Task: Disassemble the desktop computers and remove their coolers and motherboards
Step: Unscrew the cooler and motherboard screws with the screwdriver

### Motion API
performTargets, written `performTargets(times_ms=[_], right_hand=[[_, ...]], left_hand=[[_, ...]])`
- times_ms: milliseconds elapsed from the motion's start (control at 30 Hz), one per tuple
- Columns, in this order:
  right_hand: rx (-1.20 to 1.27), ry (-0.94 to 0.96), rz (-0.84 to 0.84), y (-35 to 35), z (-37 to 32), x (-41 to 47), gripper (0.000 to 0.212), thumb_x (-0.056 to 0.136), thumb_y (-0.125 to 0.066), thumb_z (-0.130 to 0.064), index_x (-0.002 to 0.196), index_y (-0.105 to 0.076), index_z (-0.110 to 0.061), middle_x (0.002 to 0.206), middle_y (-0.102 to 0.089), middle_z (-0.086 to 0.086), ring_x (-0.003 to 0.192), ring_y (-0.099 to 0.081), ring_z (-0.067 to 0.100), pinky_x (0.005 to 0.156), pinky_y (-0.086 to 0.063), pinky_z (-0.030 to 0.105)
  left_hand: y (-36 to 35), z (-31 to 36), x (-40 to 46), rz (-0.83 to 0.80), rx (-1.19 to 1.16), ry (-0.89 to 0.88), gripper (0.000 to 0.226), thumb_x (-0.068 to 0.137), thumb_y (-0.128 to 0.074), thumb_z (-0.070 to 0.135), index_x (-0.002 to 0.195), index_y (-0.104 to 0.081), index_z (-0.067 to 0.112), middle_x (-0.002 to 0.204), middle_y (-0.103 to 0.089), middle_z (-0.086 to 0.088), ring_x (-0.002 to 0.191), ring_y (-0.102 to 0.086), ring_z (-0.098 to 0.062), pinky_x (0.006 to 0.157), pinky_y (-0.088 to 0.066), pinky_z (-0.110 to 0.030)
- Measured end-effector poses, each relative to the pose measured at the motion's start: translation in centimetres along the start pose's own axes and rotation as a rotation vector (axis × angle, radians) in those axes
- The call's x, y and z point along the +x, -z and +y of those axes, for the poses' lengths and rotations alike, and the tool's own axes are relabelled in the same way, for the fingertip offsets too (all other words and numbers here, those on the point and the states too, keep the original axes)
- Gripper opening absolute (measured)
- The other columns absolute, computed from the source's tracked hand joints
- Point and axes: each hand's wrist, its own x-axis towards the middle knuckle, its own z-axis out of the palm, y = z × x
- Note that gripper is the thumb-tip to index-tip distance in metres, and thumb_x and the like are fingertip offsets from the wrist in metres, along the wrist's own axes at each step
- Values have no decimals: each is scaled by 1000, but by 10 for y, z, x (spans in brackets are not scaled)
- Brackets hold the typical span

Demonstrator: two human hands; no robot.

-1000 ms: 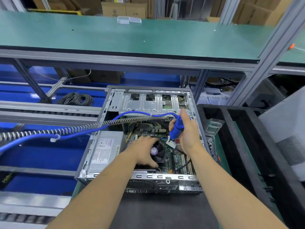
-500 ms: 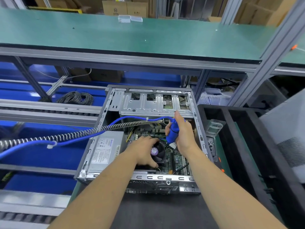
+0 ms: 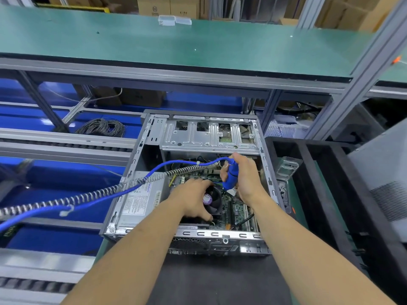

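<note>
An open desktop case is lying at frame centre on the counter. It is housing a grey power supply at its left, a motherboard at lower right and a black cooler between them. The left hand is wrapping a curled grip around the cooler. The right hand is clasping a blue screwdriver just above it. A black tray is sitting right of the case.
</note>
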Motion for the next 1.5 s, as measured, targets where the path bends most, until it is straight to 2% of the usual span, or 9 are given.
performTargets(times_ms=[167, 267, 500, 600, 767, 900, 1133, 1267, 1500], right_hand=[[-50, 36, -15, 0, -1, 0, 31, 81, -44, -39, 52, -49, -29, 52, -55, 6, 55, -48, 23, 68, -43, 34], [-53, 41, -27, -1, 2, 0, 41, 82, -47, -54, 51, -55, -27, 57, -58, 8, 58, -51, 22, 71, -45, 36], [-52, 55, -41, -3, 5, -3, 63, 77, -53, -76, 80, -58, -14, 67, -62, 5, 63, -54, 20, 71, -47, 36], [15, 121, -35, -2, -3, -6, 32, 79, -65, -59, 93, -54, -32, 71, -62, -1, 67, -55, 18, 70, -47, 32], [-397, 252, -79, -7, -28, -14, 46, 82, -64, -11, 115, -37, -30, 93, -55, -5, 71, -49, -1, 69, -41, 13], [-824, 335, -206, -8, -40, -21, 51, 92, -67, -24, 139, -49, -27, 116, -49, -3, 104, -49, 9, 96, -38, 23], [-1016, 220, -96, -4, -24, -48, 51, 97, -59, -34, 145, -43, -27, 110, -46, -4, 107, -52, 22, 94, -44, 38], [-1171, 270, -43, -4, -7, -69, 47, 99, -53, -40, 143, -42, -29, 110, -46, -7, 96, -57, 22, 82, -52, 42], [-1230, 344, 23, 6, 3, -64, 48, 97, -57, -44, 141, -47, -28, 109, -53, -6, 89, -57, 17, 73, -50, 31]], left_hand=[[0, 0, 0, 3, -84, 7, 100, 56, -86, 51, 143, -43, 28, 136, -56, 5, 126, -50, -21, 95, -51, -46], [0, -1, 1, 1, -99, 1, 101, 55, -87, 51, 143, -43, 28, 137, -56, 6, 126, -50, -20, 96, -51, -45], [-3, -3, 2, 11, -42, -31, 106, 56, -85, 61, 146, -41, 27, 140, -53, 4, 130, -47, -22, 103, -45, -45], [0, 1, 1, 111, -158, -51, 101, 65, -76, 70, 149, -40, 28, 140, -52, 2, 132, -43, -20, 109, -39, -43], [15, 14, -7, 351, -347, -141, 38, 86, -60, 45, 120, -65, 28, 115, -68, 2, 110, -60, -18, 91, -50, -40], [31, 29, -22, 173, -97, -8, 30, 92, -54, 43, 98, -65, 16, 90, -67, -3, 91, -66, -28, 73, -52, -37], [-4, 51, -83, 245, 158, 28, 79, 80, -11, 80, 95, -67, 26, 93, -68, 3, 92, -64, -25, 69, -39, -36], [-17, 48, -102, 519, 371, -9, 70, 93, -17, 69, 88, -67, 20, 84, -70, -1, 82, -65, -26, 61, -33, -34], [-18, 43, -94, 632, 363, -165, 52, 90, -40, 53, 58, -59, 18, 49, -56, 0, 40, -54, -25, 43, -26, -27]])
